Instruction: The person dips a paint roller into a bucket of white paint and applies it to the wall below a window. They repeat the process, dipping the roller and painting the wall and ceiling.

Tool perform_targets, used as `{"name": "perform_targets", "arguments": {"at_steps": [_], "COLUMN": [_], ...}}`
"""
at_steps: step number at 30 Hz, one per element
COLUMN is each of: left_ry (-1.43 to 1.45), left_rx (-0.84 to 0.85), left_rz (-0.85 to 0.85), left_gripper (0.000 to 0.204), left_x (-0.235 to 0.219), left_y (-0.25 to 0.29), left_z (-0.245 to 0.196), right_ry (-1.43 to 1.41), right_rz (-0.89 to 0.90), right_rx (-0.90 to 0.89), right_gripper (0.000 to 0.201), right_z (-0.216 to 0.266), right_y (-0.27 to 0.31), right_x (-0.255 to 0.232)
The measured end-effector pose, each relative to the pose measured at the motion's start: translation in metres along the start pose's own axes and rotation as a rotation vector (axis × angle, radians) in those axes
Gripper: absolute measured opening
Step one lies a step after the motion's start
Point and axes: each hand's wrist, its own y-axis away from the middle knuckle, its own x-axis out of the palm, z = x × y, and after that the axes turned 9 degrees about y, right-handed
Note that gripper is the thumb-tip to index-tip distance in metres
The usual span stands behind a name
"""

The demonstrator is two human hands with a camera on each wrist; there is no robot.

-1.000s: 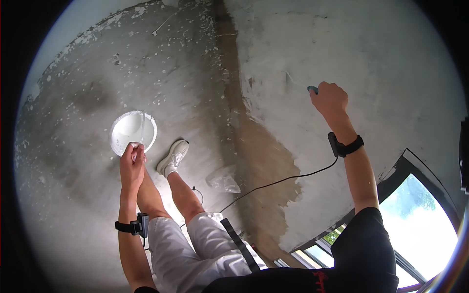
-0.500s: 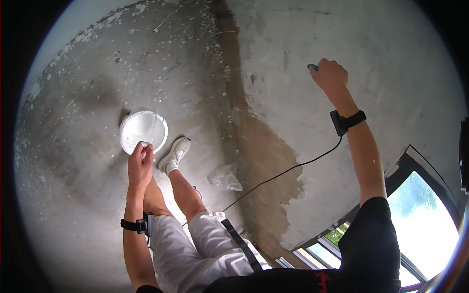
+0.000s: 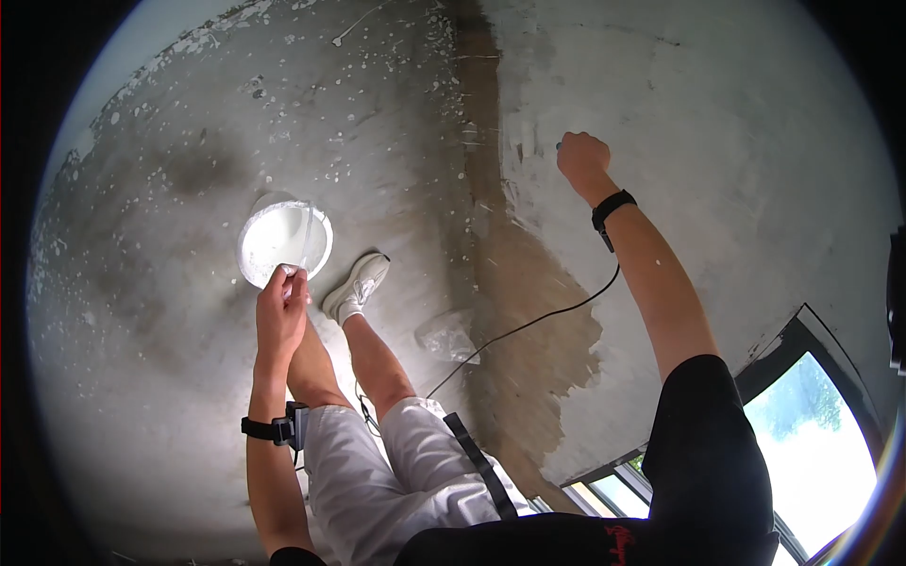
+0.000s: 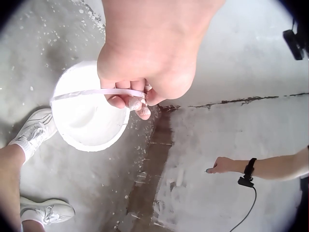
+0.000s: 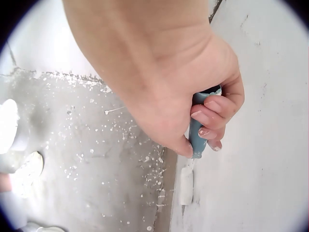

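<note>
My left hand [image 3: 283,316] grips the thin pale handle [image 4: 79,93] of a white bucket [image 4: 58,125], fingers curled round it. White paint shows inside the bucket, which hangs beside my leg. Out at the wall, my right hand [image 3: 585,162] holds a small paint roller by its blue handle [image 5: 195,130], thumb along one side and fingers wrapped round the other. The white roller head [image 5: 187,186] lies close against the wall, below the hand in the right wrist view. In the head view the hand hides most of the roller.
The wall [image 3: 717,132] is pale, with a bare brown patch [image 3: 528,292] low down. White spatters dot the grey floor [image 3: 179,377]. A clear plastic bag [image 3: 448,338] lies at the wall's foot near my shoe [image 3: 359,283]. A black cable [image 3: 528,325] runs to my right wrist; a window [image 3: 802,434] is behind.
My right hand first moved up in the head view, then came left toward the wall's foot, and its wrist turned. My left hand still grips the bucket handle. The head view shifted slightly.
</note>
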Motion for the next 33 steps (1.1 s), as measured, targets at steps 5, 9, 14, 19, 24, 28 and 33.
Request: {"name": "perform_targets", "arguments": {"at_steps": [5,9,14,19,24,28,33], "left_ry": [0.025,0.032,0.013,0.022,0.033,0.047,-0.023], "left_rx": [0.006,-0.002,-0.038,-0.014,-0.009,-0.017,-0.038], "left_rz": [-0.037,-0.057,-0.037,-0.049,-0.048,-0.045,-0.023], "left_gripper": [0.018,0.018,0.018,0.018,0.018,0.019,0.019], "left_x": [-0.006,-0.011,-0.017,-0.012,-0.006,-0.005,-0.011], "left_y": [-0.002,-0.004,-0.006,-0.007,-0.009,-0.007,0.0], "left_z": [-0.004,-0.007,-0.009,-0.015,-0.016,-0.018,-0.016], "right_ry": [0.011,0.029,0.047,0.03,0.015,0.02,-0.011], "right_rz": [0.044,-0.013,0.074,0.066,0.035,0.023,0.008], "right_rx": [-0.051,-0.087,-0.039,-0.013,-0.01,-0.042,-0.075], "right_gripper": [0.017,0.016,0.018,0.021,0.022,0.016,0.016], "right_z": [0.015,0.023,0.01,-0.026,-0.029,0.0,0.043], "right_y": [0.009,0.015,0.025,0.061,0.063,0.037,0.008], "right_x": [0.023,0.04,0.032,0.029,0.037,0.043,0.062]}}
